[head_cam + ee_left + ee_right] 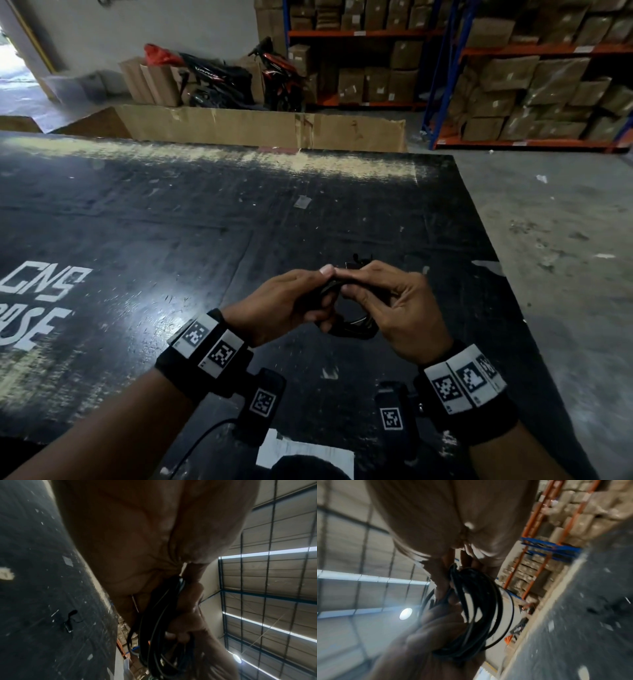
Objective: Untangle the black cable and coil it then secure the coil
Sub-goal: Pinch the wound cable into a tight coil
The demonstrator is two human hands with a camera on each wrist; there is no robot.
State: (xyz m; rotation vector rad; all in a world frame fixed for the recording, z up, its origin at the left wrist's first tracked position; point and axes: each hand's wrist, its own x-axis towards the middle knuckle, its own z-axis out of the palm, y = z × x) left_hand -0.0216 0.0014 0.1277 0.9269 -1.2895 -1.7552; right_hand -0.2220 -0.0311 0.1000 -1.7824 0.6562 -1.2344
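The black cable (pixel 346 327) is wound into a small coil and held above the black table (pixel 205 240) between both hands. My left hand (pixel 291 301) grips the coil's left side, its thumb stretched across the top. My right hand (pixel 387 301) grips the right side, its fingers curled round the loops, thumb tip meeting the left thumb. A short black end (pixel 358 260) sticks up behind the fingertips. The left wrist view shows the loops (pixel 154 635) running down between the hands. In the right wrist view the coil (pixel 476 608) hangs as several round turns.
The table carries white lettering (pixel 41 301) at the left and a white paper (pixel 305 452) at the near edge. A small black clip-like item (pixel 69 620) lies on the tabletop. Flattened cardboard (pixel 260 126), a parked motorbike (pixel 274 75) and shelves of boxes (pixel 513 85) stand beyond.
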